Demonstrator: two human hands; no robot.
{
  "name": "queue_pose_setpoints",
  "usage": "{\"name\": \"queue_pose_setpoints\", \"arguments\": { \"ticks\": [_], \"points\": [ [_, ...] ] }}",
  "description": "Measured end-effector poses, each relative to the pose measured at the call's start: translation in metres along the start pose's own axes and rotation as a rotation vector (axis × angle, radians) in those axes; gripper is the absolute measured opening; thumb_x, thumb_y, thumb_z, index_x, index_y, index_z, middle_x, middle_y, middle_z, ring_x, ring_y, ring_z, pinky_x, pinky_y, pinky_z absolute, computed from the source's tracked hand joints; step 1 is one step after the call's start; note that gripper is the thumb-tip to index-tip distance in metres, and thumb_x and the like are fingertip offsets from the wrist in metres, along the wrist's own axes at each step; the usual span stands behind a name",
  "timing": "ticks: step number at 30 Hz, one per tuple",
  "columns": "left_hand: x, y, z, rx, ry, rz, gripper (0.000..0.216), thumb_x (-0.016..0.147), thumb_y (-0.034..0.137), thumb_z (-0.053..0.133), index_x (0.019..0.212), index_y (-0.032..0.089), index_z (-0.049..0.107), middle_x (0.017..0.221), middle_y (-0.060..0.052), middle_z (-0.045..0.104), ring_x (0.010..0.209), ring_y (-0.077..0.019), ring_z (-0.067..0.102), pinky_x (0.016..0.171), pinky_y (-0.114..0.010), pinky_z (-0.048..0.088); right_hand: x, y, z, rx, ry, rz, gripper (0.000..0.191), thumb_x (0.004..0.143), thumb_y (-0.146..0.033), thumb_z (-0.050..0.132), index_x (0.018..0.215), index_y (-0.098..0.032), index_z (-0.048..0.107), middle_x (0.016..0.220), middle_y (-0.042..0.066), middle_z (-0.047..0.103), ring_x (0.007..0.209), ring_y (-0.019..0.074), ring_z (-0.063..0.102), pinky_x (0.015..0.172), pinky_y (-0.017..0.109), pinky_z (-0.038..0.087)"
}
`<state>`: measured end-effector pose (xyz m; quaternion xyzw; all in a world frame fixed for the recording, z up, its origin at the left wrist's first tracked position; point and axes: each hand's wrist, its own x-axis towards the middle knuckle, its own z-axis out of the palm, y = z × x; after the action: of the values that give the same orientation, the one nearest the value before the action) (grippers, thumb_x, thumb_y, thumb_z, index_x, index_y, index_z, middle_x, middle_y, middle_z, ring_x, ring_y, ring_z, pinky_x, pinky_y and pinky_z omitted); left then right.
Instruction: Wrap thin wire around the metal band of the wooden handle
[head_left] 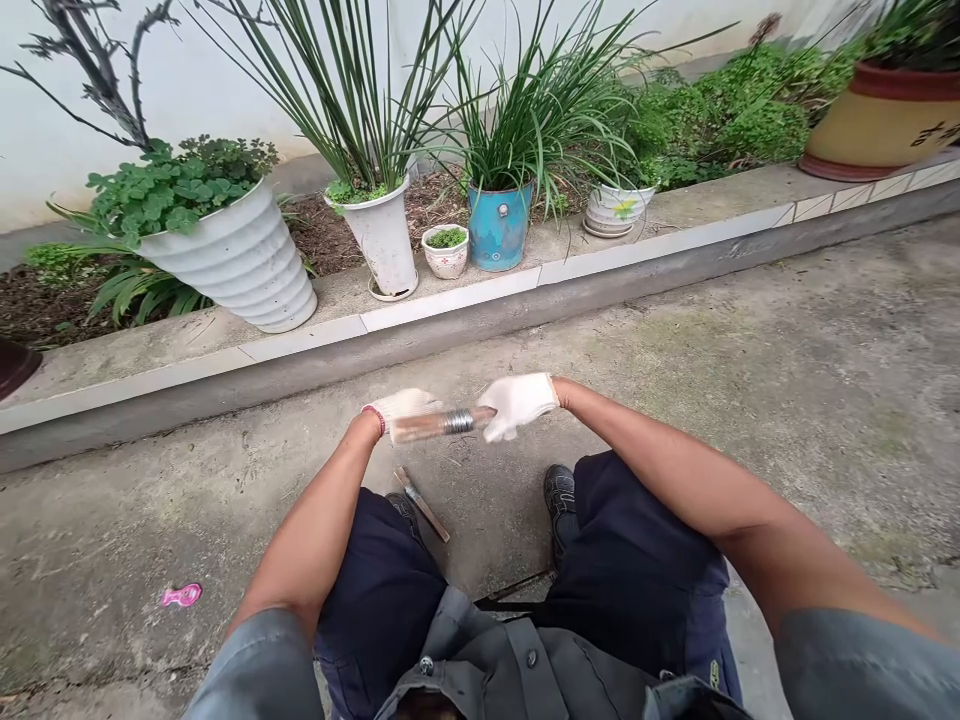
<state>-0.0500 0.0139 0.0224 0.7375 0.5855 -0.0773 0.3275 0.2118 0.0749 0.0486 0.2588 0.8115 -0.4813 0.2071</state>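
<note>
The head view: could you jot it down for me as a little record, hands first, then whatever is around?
Right hand: gloved, gripping one end of a stick
Left hand: gloved, at the stick's other end; grip partly hidden
Wire: silvery, wound around the stick
Ground: second stick by the left shoe; pink item farther left
Ledge: blue pot, small pot beside it, yellow pot at far right
</note>
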Motion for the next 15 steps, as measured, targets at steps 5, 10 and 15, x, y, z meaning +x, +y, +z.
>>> {"name": "queue_pose_setpoints", "arguments": {
  "ticks": [5,10,15],
  "points": [
    [-0.002,0.012,-0.003,0.148,-0.039,-0.052,0.050,0.093,0.056,0.045,0.081,0.018,0.075,0.075,-0.007,0.068,0.061,-0.0176,0.054,0.059,-0.029,0.034,0.024,0.012,0.019,-0.256,-0.206,0.106,0.035,0.074,-0.044,0.073,0.093,-0.015,0.070,0.077,0.004,0.069,0.068,0.0164,0.067,0.063,0.024,0.047],
    [-0.008,0.035,-0.001,0.139,-0.074,-0.080,0.048,0.090,0.053,0.050,0.069,0.017,0.074,0.068,-0.009,0.068,0.059,-0.0190,0.055,0.063,-0.032,0.038,0.044,0.013,0.020,-0.615,0.026,0.301,0.021,0.067,-0.023,0.075,0.086,-0.013,0.075,0.080,0.011,0.069,0.085,0.0274,0.071,0.080,0.037,0.053],
    [-0.010,0.049,0.001,0.111,-0.023,-0.080,0.055,0.096,0.058,0.045,0.078,0.016,0.076,0.073,-0.011,0.070,0.065,-0.0204,0.058,0.068,-0.031,0.041,0.043,0.008,-0.006,-0.547,0.285,0.436,0.031,0.075,-0.025,0.072,0.103,-0.012,0.077,0.093,0.018,0.072,0.091,0.0314,0.072,0.084,0.039,0.053]
  ]
}}
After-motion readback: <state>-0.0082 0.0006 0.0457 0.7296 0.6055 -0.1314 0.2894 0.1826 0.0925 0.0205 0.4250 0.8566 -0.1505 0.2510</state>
